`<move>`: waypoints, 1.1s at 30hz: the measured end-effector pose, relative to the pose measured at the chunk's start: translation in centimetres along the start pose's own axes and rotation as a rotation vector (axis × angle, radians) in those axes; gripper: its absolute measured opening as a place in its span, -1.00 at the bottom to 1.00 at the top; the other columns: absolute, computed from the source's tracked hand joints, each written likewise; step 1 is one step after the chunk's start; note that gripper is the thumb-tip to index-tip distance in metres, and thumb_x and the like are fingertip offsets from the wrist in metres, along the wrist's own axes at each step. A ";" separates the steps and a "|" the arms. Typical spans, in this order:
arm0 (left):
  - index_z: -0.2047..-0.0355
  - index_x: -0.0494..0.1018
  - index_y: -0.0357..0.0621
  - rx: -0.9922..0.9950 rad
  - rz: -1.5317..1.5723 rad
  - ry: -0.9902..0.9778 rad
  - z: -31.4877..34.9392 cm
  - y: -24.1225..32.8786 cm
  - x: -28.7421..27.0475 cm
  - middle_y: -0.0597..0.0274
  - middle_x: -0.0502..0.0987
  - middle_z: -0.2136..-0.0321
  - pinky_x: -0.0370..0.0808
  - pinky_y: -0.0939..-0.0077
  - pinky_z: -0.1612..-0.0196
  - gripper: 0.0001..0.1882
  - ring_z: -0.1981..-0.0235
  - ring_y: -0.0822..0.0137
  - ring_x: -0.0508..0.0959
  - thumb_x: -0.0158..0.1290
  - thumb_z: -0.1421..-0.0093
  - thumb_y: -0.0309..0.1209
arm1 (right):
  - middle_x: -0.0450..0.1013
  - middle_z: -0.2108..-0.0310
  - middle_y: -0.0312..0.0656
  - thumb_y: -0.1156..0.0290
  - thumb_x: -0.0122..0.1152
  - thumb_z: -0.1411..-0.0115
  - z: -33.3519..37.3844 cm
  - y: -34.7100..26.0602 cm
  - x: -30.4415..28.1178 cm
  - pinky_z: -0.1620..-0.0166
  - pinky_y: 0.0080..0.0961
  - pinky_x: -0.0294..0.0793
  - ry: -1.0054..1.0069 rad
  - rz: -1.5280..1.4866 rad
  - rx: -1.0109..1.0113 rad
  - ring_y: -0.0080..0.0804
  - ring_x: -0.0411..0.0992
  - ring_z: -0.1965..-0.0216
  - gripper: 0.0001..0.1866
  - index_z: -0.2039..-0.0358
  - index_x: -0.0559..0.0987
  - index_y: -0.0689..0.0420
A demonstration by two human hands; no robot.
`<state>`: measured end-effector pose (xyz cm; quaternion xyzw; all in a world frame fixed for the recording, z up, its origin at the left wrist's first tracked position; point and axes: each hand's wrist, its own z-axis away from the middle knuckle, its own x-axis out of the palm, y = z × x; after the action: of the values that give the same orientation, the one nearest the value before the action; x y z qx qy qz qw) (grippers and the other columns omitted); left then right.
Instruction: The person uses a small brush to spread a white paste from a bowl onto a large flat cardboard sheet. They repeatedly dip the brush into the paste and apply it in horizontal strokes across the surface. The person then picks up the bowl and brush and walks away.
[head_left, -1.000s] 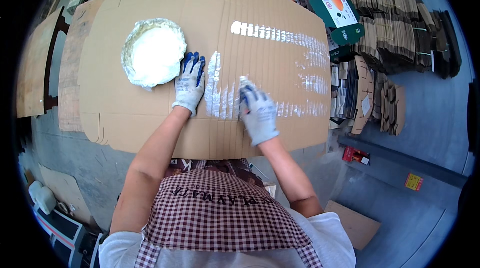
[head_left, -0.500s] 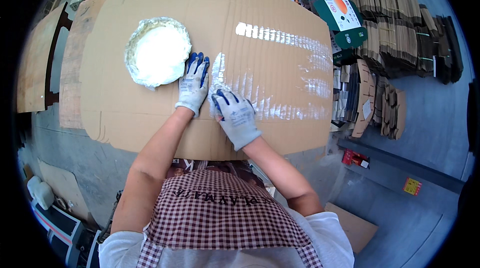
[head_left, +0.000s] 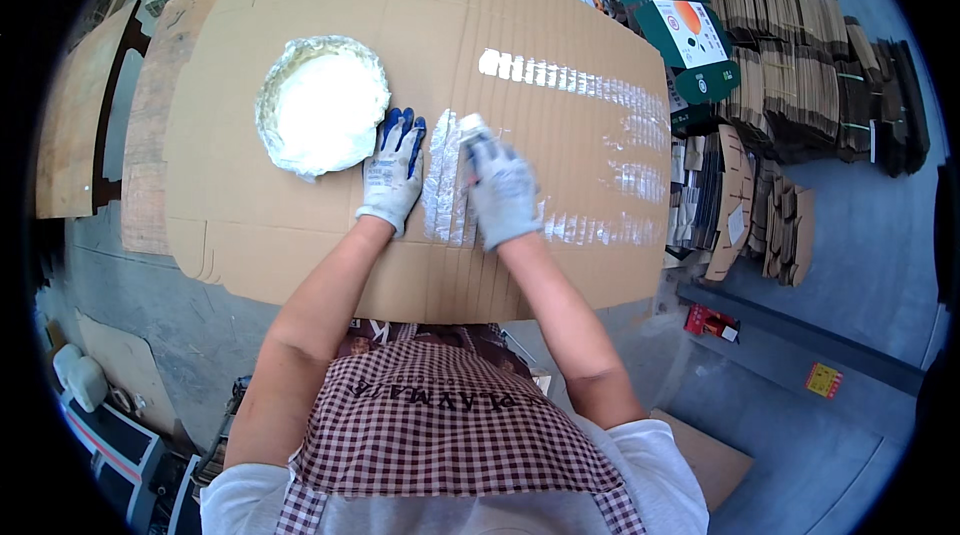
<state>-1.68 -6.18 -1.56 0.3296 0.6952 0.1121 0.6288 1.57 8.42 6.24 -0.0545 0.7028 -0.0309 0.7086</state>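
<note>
While the left hand lies flat on the cardboard sheet with fingers spread, the right hand is closed around a small brush, whose tip sticks out just past the fingertips onto a wet glue streak. Beyond the left fingers, just beside them, sits a bowl full of white paste.
</note>
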 end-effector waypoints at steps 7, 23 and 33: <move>-0.02 0.25 -0.03 0.000 -0.005 0.019 0.3 -0.5 0.3 0.16 0.19 -0.08 0.03 0.28 -0.16 -0.55 -0.14 0.17 0.12 -0.12 -0.05 -0.43 | 0.38 0.29 -0.14 0.44 -0.04 0.05 -0.3 0.2 -0.6 0.22 -0.30 0.35 0.250 -0.183 -0.041 -0.17 0.36 0.29 -0.72 0.25 0.42 0.08; -0.03 0.23 -0.03 0.011 -0.026 0.006 0.2 -0.4 0.2 0.17 0.17 -0.09 0.02 0.27 -0.16 -0.51 -0.15 0.16 0.10 -0.12 -0.01 -0.47 | 0.40 0.32 -0.01 0.25 0.16 0.07 5.7 2.2 -2.1 0.21 -0.31 0.37 0.075 -0.447 0.434 -0.06 0.39 0.29 -0.65 0.26 0.43 0.14; 0.02 0.29 -0.09 0.055 -0.005 0.039 -0.1 -0.4 0.0 0.13 0.21 -0.06 0.06 0.27 -0.15 -0.57 -0.10 0.10 0.16 -0.14 -0.02 -0.52 | 0.39 0.30 -0.07 0.40 0.20 0.11 9.8 0.4 -2.8 0.20 -0.43 0.36 0.085 -0.539 0.452 -0.17 0.39 0.29 -0.65 0.24 0.43 0.13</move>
<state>-1.89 -6.47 -1.78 0.3427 0.7110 0.0981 0.6061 11.34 9.48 9.04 -0.0783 0.6675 -0.3739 0.6391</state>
